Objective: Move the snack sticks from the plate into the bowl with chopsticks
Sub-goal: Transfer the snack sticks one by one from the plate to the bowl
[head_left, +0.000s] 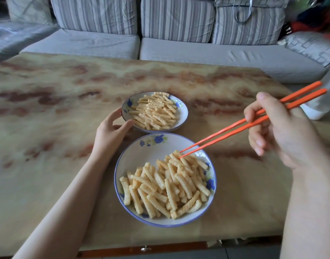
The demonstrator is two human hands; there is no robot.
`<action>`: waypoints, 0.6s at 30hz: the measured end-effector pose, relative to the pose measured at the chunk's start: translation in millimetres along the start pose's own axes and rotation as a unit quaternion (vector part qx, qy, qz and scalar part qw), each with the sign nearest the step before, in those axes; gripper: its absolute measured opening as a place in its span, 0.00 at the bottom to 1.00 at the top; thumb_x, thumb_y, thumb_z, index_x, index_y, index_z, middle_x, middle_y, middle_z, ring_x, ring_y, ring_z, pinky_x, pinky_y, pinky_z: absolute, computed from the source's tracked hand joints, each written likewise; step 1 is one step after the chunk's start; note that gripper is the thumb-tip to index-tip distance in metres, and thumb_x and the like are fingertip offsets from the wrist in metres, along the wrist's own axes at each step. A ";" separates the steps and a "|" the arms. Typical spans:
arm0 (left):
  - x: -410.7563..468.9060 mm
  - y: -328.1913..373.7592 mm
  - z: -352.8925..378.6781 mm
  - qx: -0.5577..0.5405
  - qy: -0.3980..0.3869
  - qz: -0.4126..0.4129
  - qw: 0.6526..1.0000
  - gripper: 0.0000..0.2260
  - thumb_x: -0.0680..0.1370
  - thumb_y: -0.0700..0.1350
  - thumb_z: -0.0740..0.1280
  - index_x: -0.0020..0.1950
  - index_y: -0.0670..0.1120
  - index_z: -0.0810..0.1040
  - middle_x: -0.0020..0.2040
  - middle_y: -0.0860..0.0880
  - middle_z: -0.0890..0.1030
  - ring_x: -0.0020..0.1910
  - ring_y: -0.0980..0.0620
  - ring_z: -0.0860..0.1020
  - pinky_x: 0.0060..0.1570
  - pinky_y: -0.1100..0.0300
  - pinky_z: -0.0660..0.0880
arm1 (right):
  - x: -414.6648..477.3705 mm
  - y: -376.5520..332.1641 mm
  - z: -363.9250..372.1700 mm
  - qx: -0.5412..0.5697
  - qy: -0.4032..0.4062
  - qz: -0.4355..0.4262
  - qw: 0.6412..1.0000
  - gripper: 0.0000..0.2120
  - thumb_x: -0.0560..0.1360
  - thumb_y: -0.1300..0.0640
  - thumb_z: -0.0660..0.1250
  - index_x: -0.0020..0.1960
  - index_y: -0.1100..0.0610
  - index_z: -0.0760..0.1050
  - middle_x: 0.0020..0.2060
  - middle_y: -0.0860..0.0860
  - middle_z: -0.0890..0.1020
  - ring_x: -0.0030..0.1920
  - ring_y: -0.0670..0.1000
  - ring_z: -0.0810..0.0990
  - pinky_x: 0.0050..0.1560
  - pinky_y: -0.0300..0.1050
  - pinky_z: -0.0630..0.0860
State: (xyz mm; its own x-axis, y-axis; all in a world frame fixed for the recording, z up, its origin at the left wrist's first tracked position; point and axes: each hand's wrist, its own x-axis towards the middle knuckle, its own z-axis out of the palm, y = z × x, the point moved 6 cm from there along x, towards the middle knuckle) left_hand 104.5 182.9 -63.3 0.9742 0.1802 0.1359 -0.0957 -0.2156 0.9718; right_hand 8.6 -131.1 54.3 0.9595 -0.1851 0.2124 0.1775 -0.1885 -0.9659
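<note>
Two white dishes with blue flowers stand on the marbled table. The smaller, shallow plate (183, 111) is farther away and holds a pile of ridged snack sticks (154, 111). The larger, deeper bowl (141, 156) is nearer and holds a bigger pile of snack sticks (169, 189). My left hand (110, 131) grips the plate's near-left rim, thumb on the edge. My right hand (278, 131) holds orange chopsticks (235, 126). Their tips are slightly apart and rest on the top sticks at the bowl's far right, with no stick lifted.
A striped grey sofa (175, 49) runs along the far side of the table (48, 113). A white and grey object (321, 107) sits at the table's right edge behind the chopstick ends. The table's near edge lies just below the bowl.
</note>
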 end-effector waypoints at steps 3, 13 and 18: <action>0.6 -0.2 -0.7 0.005 0.001 0.000 1.000 0.19 0.77 0.46 0.70 0.68 0.53 0.76 0.54 0.54 0.84 0.41 0.55 0.84 0.40 0.71 0.78 | 1.1 0.0 3.1 0.007 0.013 -0.005 1.000 0.22 0.83 0.52 0.53 0.33 0.58 0.71 0.16 0.56 0.66 0.14 0.53 0.64 0.19 0.34 0.59; 1.9 -2.6 -0.6 0.014 -0.002 -0.003 1.000 0.19 0.77 0.46 0.71 0.68 0.54 0.76 0.54 0.51 0.85 0.42 0.54 0.85 0.44 0.62 0.80 | 6.4 -0.7 13.0 0.104 0.093 -0.034 0.990 0.25 0.83 0.54 0.53 0.28 0.54 0.71 0.23 0.51 0.71 0.15 0.49 0.67 0.25 0.53 0.53; 0.7 -2.2 -0.2 0.012 0.002 -0.008 1.000 0.19 0.77 0.46 0.71 0.68 0.54 0.76 0.51 0.51 0.85 0.39 0.54 0.84 0.43 0.64 0.80 | 12.8 7.6 26.5 0.142 0.092 -0.021 0.985 0.27 0.83 0.54 0.53 0.27 0.54 0.72 0.19 0.50 0.72 0.15 0.50 0.67 0.26 0.52 0.53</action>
State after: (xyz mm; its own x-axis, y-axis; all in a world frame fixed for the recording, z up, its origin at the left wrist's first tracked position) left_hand 105.4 183.8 -65.2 0.9749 0.1874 0.1205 -0.0746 -0.2350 0.9691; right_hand 28.0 -109.3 45.7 0.8990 -0.3591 0.2507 0.2946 0.0723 -0.9529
